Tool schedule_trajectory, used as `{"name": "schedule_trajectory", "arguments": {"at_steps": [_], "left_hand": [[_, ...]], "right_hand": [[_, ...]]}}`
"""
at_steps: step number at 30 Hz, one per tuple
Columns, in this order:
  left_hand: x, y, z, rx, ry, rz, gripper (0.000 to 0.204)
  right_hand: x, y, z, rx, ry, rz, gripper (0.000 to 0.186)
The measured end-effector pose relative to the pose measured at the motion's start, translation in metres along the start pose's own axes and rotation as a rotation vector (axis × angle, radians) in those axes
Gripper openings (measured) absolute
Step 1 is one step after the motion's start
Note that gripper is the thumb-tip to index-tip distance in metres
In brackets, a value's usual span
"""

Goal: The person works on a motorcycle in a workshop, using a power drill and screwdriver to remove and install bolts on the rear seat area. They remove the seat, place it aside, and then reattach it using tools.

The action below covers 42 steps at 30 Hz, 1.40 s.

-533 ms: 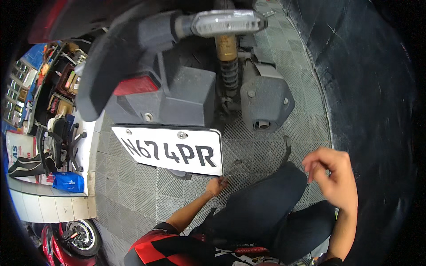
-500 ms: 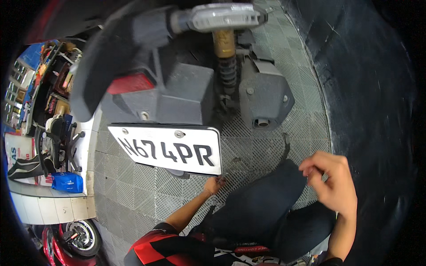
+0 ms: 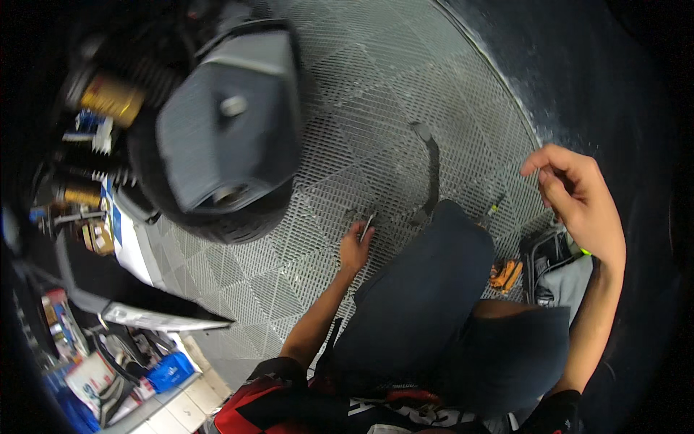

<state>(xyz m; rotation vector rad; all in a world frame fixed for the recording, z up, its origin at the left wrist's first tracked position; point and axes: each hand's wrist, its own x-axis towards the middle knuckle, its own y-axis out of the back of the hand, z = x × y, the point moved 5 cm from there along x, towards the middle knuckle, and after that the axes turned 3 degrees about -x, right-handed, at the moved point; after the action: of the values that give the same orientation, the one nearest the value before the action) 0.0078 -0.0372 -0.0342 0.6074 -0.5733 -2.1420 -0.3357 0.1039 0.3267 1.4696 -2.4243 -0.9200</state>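
Note:
My left hand [image 3: 354,248] is closed on a thin silver metal piece [image 3: 369,223] that sticks out past the fingers, low over the grey floor tiles. Its exact kind is too small to tell. On the right, my right hand [image 3: 578,199] hangs raised beside the dark wall. Its fingers curl loosely and somewhat apart, with nothing visible in them. Up and to the left of my left hand is a motorcycle's grey exhaust muffler [image 3: 231,137], with the rear tyre [image 3: 249,228] partly behind it. A gold shock absorber [image 3: 112,99] shows farther left, blurred.
The motorcycle's licence plate [image 3: 159,318] juts in edge-on at left. A dark curved strip [image 3: 432,173] lies on the tiled floor [image 3: 361,123]. Past my knee [image 3: 448,239] are an orange item [image 3: 506,275] and a black-and-grey bag [image 3: 553,264]. A dark wall [image 3: 614,94] bounds the right.
My view has swung right, so the motorcycle now sits farther left and the plate is edge-on. The silver piece in my left hand shows more clearly. My right hand stays raised and curled.

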Motion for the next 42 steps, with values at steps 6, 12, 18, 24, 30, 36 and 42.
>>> {"name": "schedule_trajectory", "arguments": {"at_steps": [6,12,18,24,30,36,42], "left_hand": [[0.136,-0.055,0.064,0.078,-0.113,0.121,0.032],[0.236,-0.088,0.081,0.480,-0.164,0.233,0.033],[0.251,-0.075,0.074,0.309,-0.073,0.303,0.044],[0.334,-0.049,0.092,0.136,-0.173,0.561,0.032],[0.467,0.009,0.077,0.478,0.106,0.742,0.046],[0.544,0.073,0.009,0.520,0.379,0.914,0.041],[0.566,0.063,0.018,0.661,0.478,0.890,0.026]], "right_hand": [[-0.004,-0.024,0.152,-0.024,-0.189,0.001,0.010],[-0.043,-0.098,0.252,0.358,-0.529,-0.073,0.008],[0.052,-0.123,0.307,0.403,-0.440,0.055,0.017],[0.273,-0.152,0.360,-0.311,0.016,0.451,0.029],[0.330,-0.162,0.373,-0.658,-0.068,0.646,0.035],[0.337,-0.172,0.369,-0.691,-0.108,0.500,0.037],[0.332,-0.163,0.372,-0.659,-0.128,0.490,0.028]]}}
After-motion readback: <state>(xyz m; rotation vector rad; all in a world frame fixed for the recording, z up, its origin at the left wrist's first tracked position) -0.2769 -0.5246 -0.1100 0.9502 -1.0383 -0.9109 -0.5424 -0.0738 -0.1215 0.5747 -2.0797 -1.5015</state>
